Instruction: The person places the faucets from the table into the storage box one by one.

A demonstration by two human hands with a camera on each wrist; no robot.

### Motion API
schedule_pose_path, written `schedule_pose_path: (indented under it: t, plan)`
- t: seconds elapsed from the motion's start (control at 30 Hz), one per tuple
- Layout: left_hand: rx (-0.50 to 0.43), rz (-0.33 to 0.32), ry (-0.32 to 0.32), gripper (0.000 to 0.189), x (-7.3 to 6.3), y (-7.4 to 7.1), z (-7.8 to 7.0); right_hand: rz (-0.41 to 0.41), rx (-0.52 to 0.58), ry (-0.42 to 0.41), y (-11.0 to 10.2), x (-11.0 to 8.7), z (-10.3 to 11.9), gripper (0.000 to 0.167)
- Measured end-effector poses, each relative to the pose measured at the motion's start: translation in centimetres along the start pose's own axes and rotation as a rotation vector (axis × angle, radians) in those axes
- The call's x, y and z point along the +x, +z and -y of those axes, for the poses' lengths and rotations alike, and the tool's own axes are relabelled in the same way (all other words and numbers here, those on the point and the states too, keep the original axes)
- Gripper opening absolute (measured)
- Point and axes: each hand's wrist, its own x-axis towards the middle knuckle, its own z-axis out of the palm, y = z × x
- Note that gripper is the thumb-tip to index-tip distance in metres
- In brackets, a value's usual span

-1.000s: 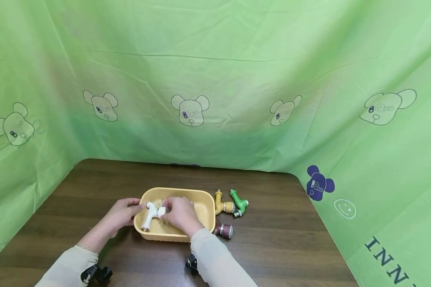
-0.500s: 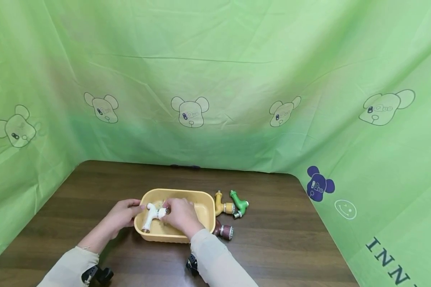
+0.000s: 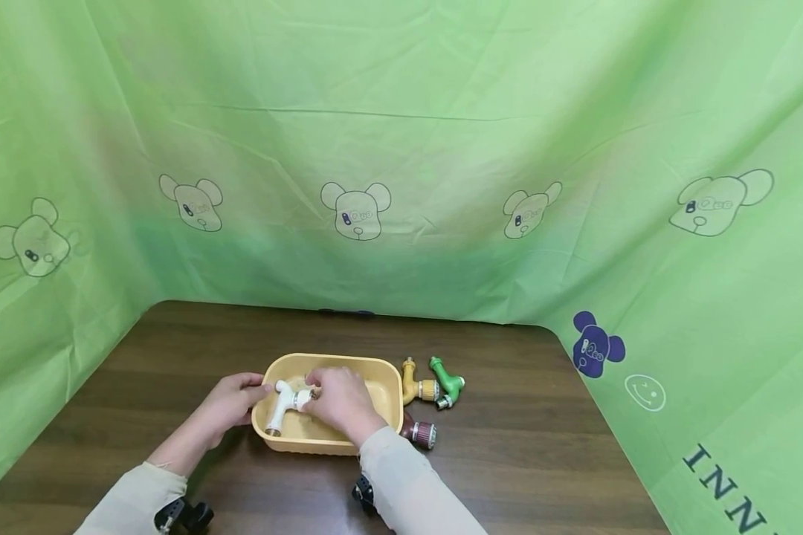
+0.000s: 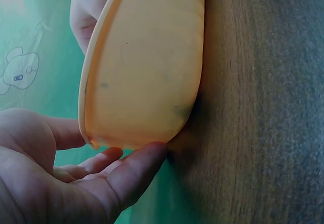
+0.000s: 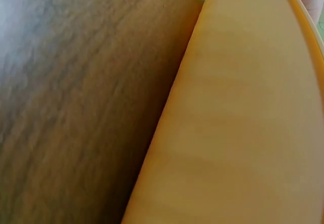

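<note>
A white tap (image 3: 282, 410) lies at the left end inside a yellow plastic tub (image 3: 321, 448). My right hand (image 3: 343, 402) reaches into the tub and pinches the ribbed knob end of that tap, its fingertips partly hidden behind the hand. At the tub's left end my left hand (image 3: 229, 403) grips the rim. In the left wrist view the left hand's thumb is at the rim of the tub (image 4: 147, 72), with fingers against the outer wall low down. The right wrist view shows mostly the tub's outer side (image 5: 238, 112).
Just right of the tub lie a yellow tap (image 3: 410, 384), a green tap (image 3: 450, 383) and a maroon tap (image 3: 424, 434), the last partly hidden by the tub. All stand on a dark wooden table (image 3: 522, 446), with a green printed curtain (image 3: 442, 275) around it.
Both hands keep their places on the tub and the white tap. The whole view has shifted very slightly; nothing else has visibly moved.
</note>
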Motion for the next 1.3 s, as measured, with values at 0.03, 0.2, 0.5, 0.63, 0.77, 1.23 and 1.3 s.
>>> schedule_pose_path:
  t: [0.03, 0.2, 0.5, 0.63, 0.77, 1.23, 1.3]
  plan:
    - [0.000, 0.000, 0.001, 0.051, 0.0, 0.0, 0.0, -0.002, -0.007, 0.000, -0.1, 0.0, -0.1, 0.035]
    - [0.000, 0.006, 0.005, 0.051, 0.2, 0.1, 0.0, 0.000, -0.029, -0.006, -0.8, -0.2, -0.2, 0.032]
    - [0.006, -0.003, 0.000, 0.052, 0.3, -0.1, 0.4, -0.013, -0.016, -0.049, -2.3, -0.9, 0.1, 0.033]
    - [0.007, -0.005, 0.000, 0.051, 0.3, -0.1, 0.3, -0.045, -0.035, -0.095, -3.1, -1.1, -0.1, 0.033]
    - [0.006, -0.006, -0.007, 0.051, 0.2, 0.0, 0.2, -0.060, -0.019, -0.118, -3.9, -1.1, -0.6, 0.034]
    - [0.006, -0.017, -0.020, 0.049, 0.2, 0.1, 0.3, -0.073, 0.028, -0.124, -5.9, -2.4, -1.5, 0.035]
    - [0.000, -0.020, -0.019, 0.048, 0.2, 0.1, 0.3, -0.083, 0.026, -0.135, -6.1, -2.6, -1.6, 0.034]
